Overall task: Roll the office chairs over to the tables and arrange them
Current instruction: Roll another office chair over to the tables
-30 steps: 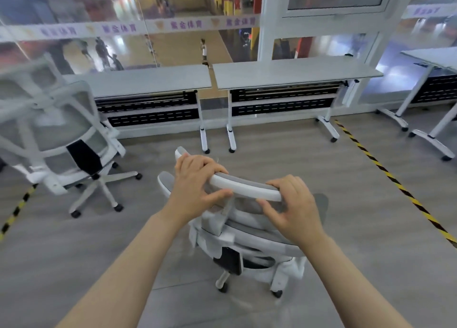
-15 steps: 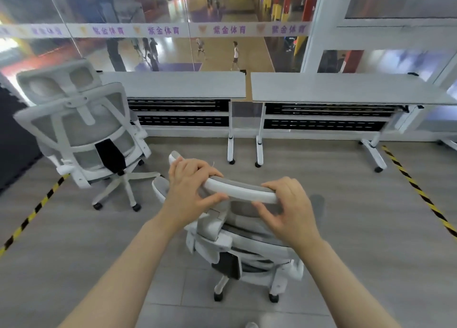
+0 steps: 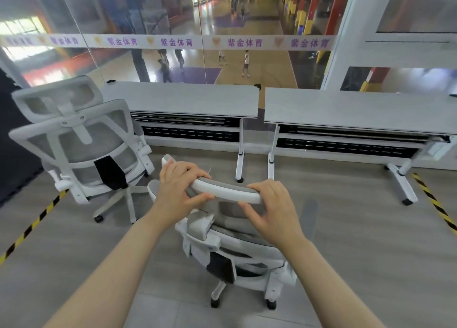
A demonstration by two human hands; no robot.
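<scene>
Before two tables (image 3: 346, 107), both hands (image 3: 176, 184) grip a chair headrest (image 3: 226, 191).

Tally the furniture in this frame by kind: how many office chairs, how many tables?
Office chairs: 2 (held chair, parked chair)
Tables: 2 (left table, right table)
Total: 4

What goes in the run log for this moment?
left hand: gripping white-framed grey mesh office chair headrest | right hand: same headrest | grey tables: ahead, not reached | second chair: left
</scene>
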